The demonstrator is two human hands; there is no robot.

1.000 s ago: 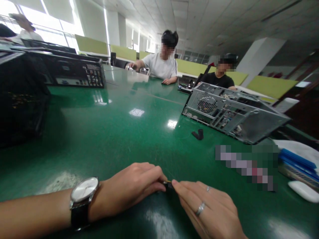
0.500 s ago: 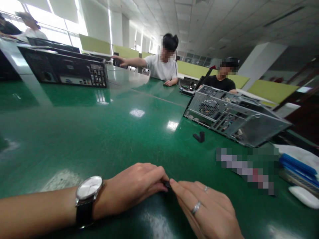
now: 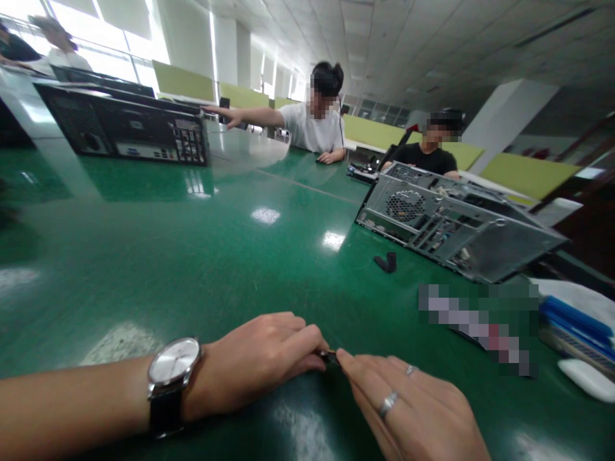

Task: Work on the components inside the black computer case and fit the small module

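Between the fingertips of both hands is a small dark piece [image 3: 330, 356] with a light edge; too little of it shows to name it. My left hand [image 3: 264, 349], with a watch [image 3: 173, 362] on its wrist, pinches its left end. On the other side, my right hand [image 3: 423, 406], wearing two rings, has thumb and fingers closed at the right end. Both hands are low over the green table [image 3: 216, 262], near its front edge. The fingers hide most of the piece.
An opened computer case [image 3: 456, 221] stands at the right, with a bent black piece [image 3: 387, 262] before it. Another case [image 3: 129, 128] lies at the far left. A blue object [image 3: 576, 323] and a white rounded item [image 3: 586, 379] lie right. Two people [image 3: 312, 125] sit across.
My right hand has shifted slightly to the right, so more of the small dark piece shows between my fingertips. Across the table, a person's outstretched hand has moved left.
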